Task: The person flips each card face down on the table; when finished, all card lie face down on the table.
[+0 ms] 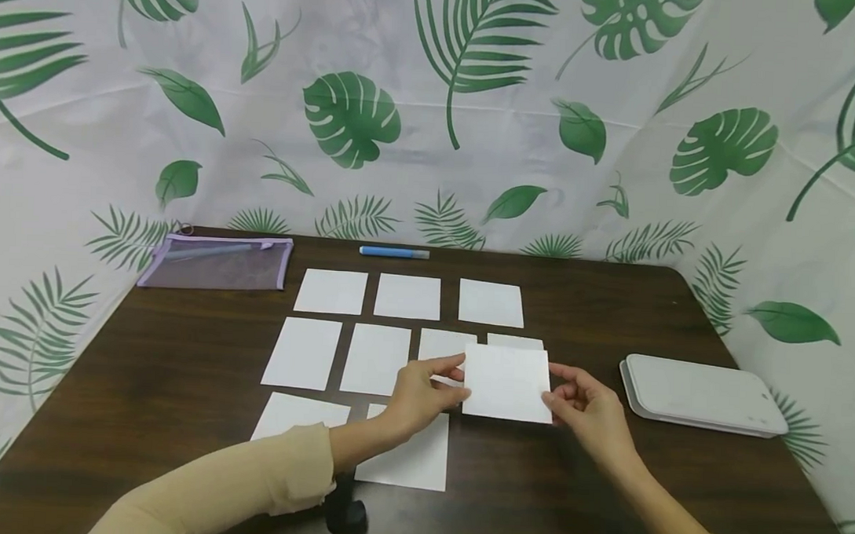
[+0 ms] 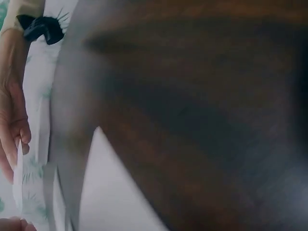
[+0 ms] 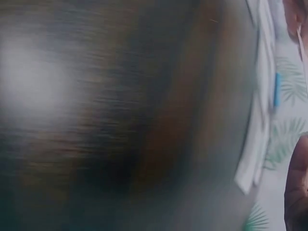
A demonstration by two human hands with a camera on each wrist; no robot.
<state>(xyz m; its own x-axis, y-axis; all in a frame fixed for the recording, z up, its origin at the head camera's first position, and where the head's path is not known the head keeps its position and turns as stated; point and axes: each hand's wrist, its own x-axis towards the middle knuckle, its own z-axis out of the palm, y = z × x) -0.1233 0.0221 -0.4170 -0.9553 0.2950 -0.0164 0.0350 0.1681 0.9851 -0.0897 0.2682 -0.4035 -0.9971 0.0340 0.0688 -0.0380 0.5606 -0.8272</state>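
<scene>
Both hands hold one white square card (image 1: 508,384) by its opposite sides, raised above the table. At its left edge, the thumb and fingers of the left hand (image 1: 425,393) pinch it. The right hand (image 1: 592,414) grips the right edge the same way. Several more white squares lie in rows on the table: three at the back, such as the back-left square (image 1: 330,292), a middle row partly behind the raised card, and two in front, including one (image 1: 417,459) partly under the left forearm. In the left wrist view the held card (image 2: 19,178) appears edge-on.
The dark wooden table (image 1: 148,367) stands against a leaf-print cloth (image 1: 487,167). A purple-edged mesh pouch (image 1: 215,263) lies at the back left, a blue marker (image 1: 394,252) at the back edge. A white flat case (image 1: 702,393) sits to the right.
</scene>
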